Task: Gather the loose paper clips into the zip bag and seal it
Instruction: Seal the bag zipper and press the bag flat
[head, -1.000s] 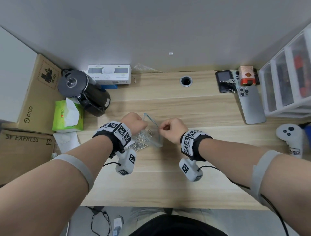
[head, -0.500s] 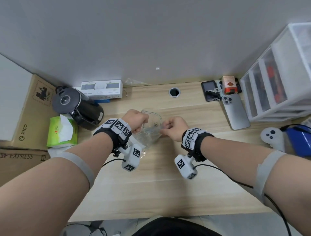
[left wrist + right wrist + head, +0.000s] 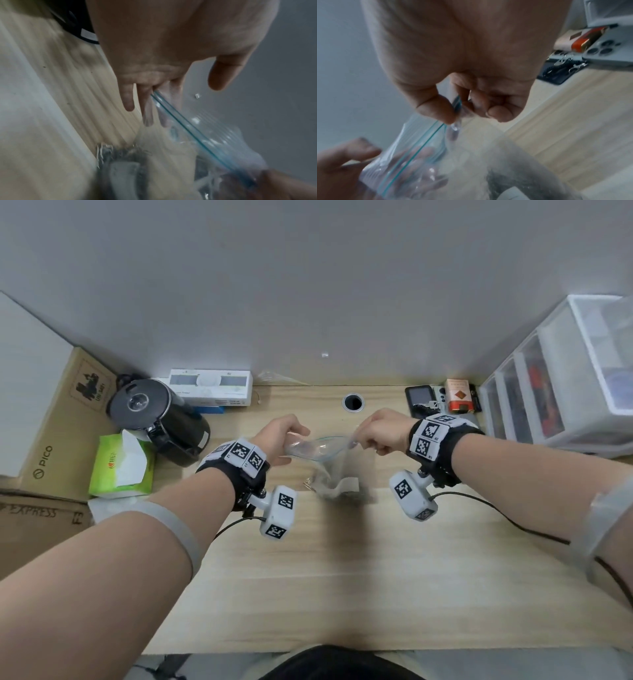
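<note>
Holding the zip bag (image 3: 317, 448) raised between both hands — left hand (image 3: 281, 436) grips one end of its mouth, right hand (image 3: 378, 433) pinches the other. Zip line (image 3: 193, 129) runs left-right, mouth unsealed; paper clips (image 3: 342, 489) hang inside, low, above the bench (image 3: 342, 577) — grey wall behind, clutter at both sides.

Left hand (image 3: 168, 44) fingers (image 3: 128, 100) at clear zip bag (image 3: 211, 136) blue-lined top edge, wooden desk (image 3: 56, 108) beneath, blurred
</note>
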Demonstrator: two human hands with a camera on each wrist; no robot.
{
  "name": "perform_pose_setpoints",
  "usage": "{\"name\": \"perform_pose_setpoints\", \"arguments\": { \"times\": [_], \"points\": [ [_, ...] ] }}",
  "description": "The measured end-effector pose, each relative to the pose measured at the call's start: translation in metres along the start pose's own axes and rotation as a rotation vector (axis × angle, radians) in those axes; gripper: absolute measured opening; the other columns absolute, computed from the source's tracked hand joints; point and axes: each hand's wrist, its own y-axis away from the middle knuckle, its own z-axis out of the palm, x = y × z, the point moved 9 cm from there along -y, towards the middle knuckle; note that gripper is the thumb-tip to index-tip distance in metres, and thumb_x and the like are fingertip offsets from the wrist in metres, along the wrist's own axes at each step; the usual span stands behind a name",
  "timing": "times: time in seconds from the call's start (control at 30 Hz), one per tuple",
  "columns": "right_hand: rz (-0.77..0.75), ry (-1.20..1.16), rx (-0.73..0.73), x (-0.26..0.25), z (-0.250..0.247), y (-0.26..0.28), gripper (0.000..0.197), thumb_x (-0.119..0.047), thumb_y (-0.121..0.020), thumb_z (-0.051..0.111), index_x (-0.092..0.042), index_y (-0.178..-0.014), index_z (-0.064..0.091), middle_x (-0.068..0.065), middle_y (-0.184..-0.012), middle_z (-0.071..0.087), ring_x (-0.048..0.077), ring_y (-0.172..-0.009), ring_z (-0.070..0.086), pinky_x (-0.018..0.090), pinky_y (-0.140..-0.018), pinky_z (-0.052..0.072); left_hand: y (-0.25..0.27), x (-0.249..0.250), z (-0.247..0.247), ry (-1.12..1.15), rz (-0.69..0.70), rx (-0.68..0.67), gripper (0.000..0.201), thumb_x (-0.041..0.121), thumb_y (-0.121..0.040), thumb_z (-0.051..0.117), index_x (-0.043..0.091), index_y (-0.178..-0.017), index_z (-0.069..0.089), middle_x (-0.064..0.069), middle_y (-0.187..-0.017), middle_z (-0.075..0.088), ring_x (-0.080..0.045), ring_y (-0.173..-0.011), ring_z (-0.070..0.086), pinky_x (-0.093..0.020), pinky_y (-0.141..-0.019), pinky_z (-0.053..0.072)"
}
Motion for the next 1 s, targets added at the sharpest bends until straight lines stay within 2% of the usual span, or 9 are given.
{"name": "perform_pose_setpoints", "arguments": {
  "times": [0.07, 0.17, 0.27, 0.37, 0.47, 0.6, 0.77, 0.87, 1.0],
  "points": [
    [0.012, 0.042, 0.083, 0.003, -0.016, -0.001, 0.023, 0.002, -0.073, 0.055, 0.008, -0.086, 0.072, 0.0, -0.05, 0.05, 0.019, -0.053, 0.032, 0.025, -0.049, 0.025, -0.001, 0.0, -0.004, -0.152, 0.071, -0.017, 0.03, 0.029, -0.077, 0.064, 0.016, -0.104, 0.065, 0.002, -0.085, 0.068, -0.021, -0.094, 0.057, -0.038, -0.095, 0.045],
    [-0.046, 0.241, 0.153, -0.001, -0.028, 0.001, 0.012, -0.016, -0.078, 0.067, -0.009, -0.081, 0.077, 0.001, -0.081, 0.071, 0.019, -0.076, 0.057, 0.025, -0.064, 0.044, 0.004, -0.003, 0.0, -0.559, 0.209, -0.075, 0.037, 0.031, -0.073, 0.082, 0.02, -0.106, 0.07, 0.005, -0.096, 0.071, -0.011, -0.091, 0.064, -0.017, -0.077, 0.046],
    [-0.13, 0.428, 0.123, -0.01, -0.022, 0.011, 0.015, -0.023, -0.079, 0.069, -0.019, -0.093, 0.074, -0.003, -0.1, 0.071, 0.016, -0.098, 0.063, 0.026, -0.084, 0.048, 0.004, 0.003, 0.0, -0.62, 0.381, 0.009, 0.016, 0.021, -0.082, 0.08, 0.011, -0.094, 0.078, 0.003, -0.088, 0.074, -0.005, -0.078, 0.065, -0.011, -0.067, 0.047],
    [-0.227, 0.641, 0.086, -0.024, -0.012, 0.02, 0.042, -0.039, -0.072, 0.076, -0.027, -0.112, 0.067, -0.009, -0.113, 0.063, 0.014, -0.105, 0.058, 0.032, -0.095, 0.048, 0.007, 0.015, 0.004, -0.64, 0.458, 0.037, 0.003, 0.016, -0.083, 0.078, 0.015, -0.081, 0.078, 0.009, -0.075, 0.071, -0.001, -0.07, 0.063, -0.011, -0.065, 0.045],
    [-0.306, 0.735, 0.03, -0.038, 0.003, 0.021, 0.044, -0.047, -0.074, 0.075, -0.029, -0.112, 0.066, -0.011, -0.106, 0.065, 0.012, -0.099, 0.06, 0.031, -0.089, 0.05, 0.014, 0.029, 0.011, -0.744, 0.514, 0.022, 0.01, 0.016, -0.084, 0.074, 0.022, -0.076, 0.074, 0.012, -0.074, 0.068, 0.001, -0.071, 0.061, -0.016, -0.069, 0.045],
    [-0.423, 0.695, 0.042, -0.059, 0.013, 0.025, 0.009, -0.03, -0.085, 0.069, -0.024, -0.091, 0.072, -0.007, -0.089, 0.069, 0.014, -0.088, 0.063, 0.029, -0.08, 0.052, 0.019, 0.043, 0.016, -0.842, 0.517, -0.005, 0.012, 0.018, -0.086, 0.069, 0.024, -0.076, 0.07, 0.011, -0.074, 0.065, -0.001, -0.068, 0.058, -0.02, -0.067, 0.046],
    [-0.446, 0.676, 0.052, -0.058, 0.02, 0.017, 0.009, -0.032, -0.087, 0.065, -0.024, -0.09, 0.07, -0.011, -0.084, 0.066, 0.012, -0.085, 0.062, 0.03, -0.078, 0.052, 0.016, 0.044, 0.009, -0.856, 0.503, 0.049, 0.008, 0.02, -0.088, 0.065, 0.018, -0.083, 0.07, 0.008, -0.077, 0.064, -0.006, -0.069, 0.057, -0.017, -0.059, 0.041],
    [-0.473, 0.634, 0.048, -0.057, 0.026, 0.013, 0.009, -0.031, -0.086, 0.066, -0.024, -0.089, 0.07, -0.015, -0.081, 0.064, 0.007, -0.08, 0.061, 0.028, -0.076, 0.052, 0.014, 0.037, 0.009, -0.845, 0.506, 0.049, 0.008, 0.02, -0.089, 0.064, 0.017, -0.086, 0.07, 0.008, -0.078, 0.063, -0.01, -0.073, 0.058, -0.021, -0.063, 0.042],
    [-0.468, 0.628, 0.035, -0.056, 0.031, 0.009, 0.008, -0.031, -0.087, 0.066, -0.023, -0.088, 0.07, -0.015, -0.08, 0.062, 0.009, -0.082, 0.061, 0.029, -0.078, 0.052, 0.013, 0.033, 0.008, -0.867, 0.505, 0.056, 0.007, 0.02, -0.089, 0.063, 0.017, -0.086, 0.069, 0.006, -0.081, 0.062, -0.014, -0.079, 0.058, -0.024, -0.072, 0.043]
  ]
}}
